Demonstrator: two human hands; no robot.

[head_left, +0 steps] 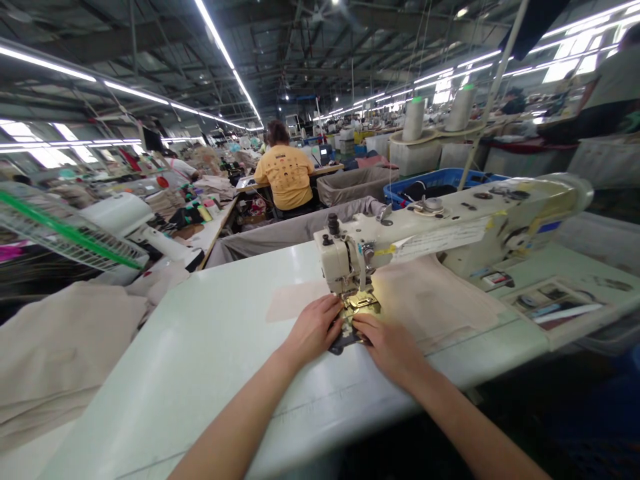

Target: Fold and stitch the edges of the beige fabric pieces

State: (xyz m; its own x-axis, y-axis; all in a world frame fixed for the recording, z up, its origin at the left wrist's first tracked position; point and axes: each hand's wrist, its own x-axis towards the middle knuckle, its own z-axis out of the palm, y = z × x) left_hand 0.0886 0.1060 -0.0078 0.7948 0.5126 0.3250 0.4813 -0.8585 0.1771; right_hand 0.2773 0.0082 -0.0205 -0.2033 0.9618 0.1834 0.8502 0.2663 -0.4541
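A cream sewing machine (345, 260) stands on the pale green table (225, 320), its lamp lighting the brass-coloured metal plate (365, 303) below the needle area. My left hand (317, 327) is just left of that plate, fingers bent and drawn together close to the presser foot. On the plate's near right side, my right hand (390, 343) has its fingers pressed together. Whatever is between the fingers of either hand is too small or hidden to make out. A beige fabric piece (293, 300) lies behind my left hand, and a larger beige fabric (435, 300) spreads to the right of the machine head.
A tray (560, 303) of small tools sits at the right. Beige fabric (65, 353) is piled at the left beside a white fan (120, 217). Beyond the table are a grey cloth-lined bin (295, 230), a blue basket (445, 179) and a seated person (285, 170).
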